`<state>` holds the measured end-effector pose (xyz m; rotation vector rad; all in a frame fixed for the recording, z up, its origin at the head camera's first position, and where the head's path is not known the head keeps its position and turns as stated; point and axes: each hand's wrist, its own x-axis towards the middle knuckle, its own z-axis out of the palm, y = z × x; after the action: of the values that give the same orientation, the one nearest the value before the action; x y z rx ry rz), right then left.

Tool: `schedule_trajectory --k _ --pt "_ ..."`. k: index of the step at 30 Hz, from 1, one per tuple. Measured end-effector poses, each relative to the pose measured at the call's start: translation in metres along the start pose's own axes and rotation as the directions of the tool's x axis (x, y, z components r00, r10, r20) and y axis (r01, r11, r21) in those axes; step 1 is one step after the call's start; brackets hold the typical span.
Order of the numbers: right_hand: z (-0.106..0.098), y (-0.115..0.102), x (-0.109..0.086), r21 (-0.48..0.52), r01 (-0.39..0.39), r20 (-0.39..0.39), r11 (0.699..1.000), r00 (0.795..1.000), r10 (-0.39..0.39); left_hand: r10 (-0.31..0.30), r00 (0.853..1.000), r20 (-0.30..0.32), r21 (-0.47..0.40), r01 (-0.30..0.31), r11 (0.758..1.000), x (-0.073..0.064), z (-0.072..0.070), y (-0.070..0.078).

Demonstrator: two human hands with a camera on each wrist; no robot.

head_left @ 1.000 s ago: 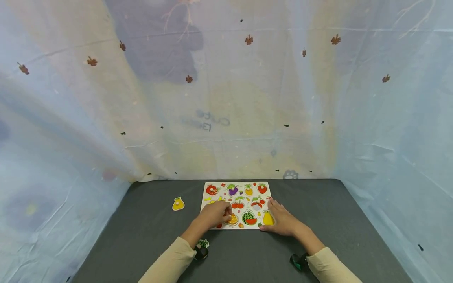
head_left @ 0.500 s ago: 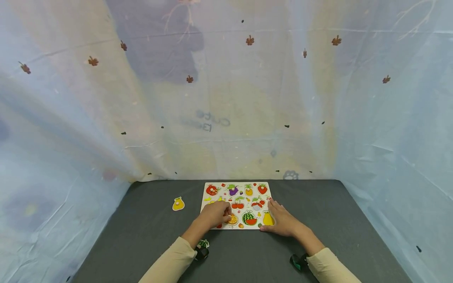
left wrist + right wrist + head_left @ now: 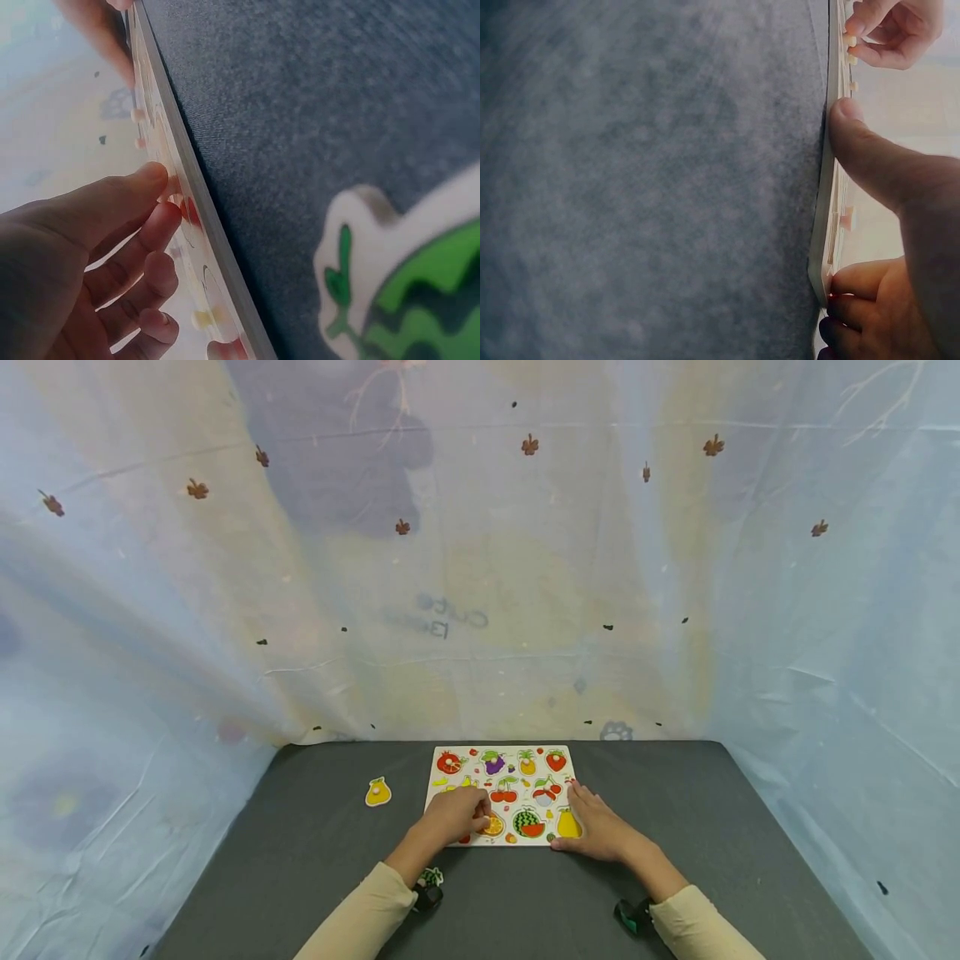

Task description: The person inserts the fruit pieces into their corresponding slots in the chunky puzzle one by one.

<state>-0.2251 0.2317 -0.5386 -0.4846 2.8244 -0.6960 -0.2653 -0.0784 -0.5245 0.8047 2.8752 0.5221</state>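
Note:
A white fruit puzzle board [image 3: 537, 842] lies on the dark table, holding several knobbed fruit pieces. At its front left, my left hand [image 3: 452, 814] pinches the knob of the orange slice piece [image 3: 495, 827] between thumb and forefinger; the other fingers are loosely bent, as the left wrist view shows. This piece lies at board level. My right hand [image 3: 603, 828] rests on the board's front right corner, its thumb [image 3: 849, 112] on the front edge and its fingers along the right edge. Beside it is a yellow pear piece [image 3: 567, 823], partly covered.
A loose yellow pear-shaped piece [image 3: 378, 792] lies on the table left of the board. Near the left wrist sits a loose watermelon piece [image 3: 427, 292], partly hidden by the wrist camera [image 3: 427, 897] in the head view. A patterned cloth [image 3: 495, 568] hangs behind the table.

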Motion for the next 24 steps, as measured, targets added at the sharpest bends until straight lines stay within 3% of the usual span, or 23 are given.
schedule_trajectory --k 9,24 --pt "0.0 0.001 0.002 -0.014 -0.01 0.004 1.0 1.0 0.01 -0.012 0.999 -0.037 -0.003 0.012 1.0 -0.003 -0.005 -0.017" --pt "-0.001 0.002 0.001 -0.011 0.004 0.011 1.0 1.0 -0.004 -0.004 0.998 -0.059 -0.021 0.003 1.0 -0.039 -0.022 -0.038"
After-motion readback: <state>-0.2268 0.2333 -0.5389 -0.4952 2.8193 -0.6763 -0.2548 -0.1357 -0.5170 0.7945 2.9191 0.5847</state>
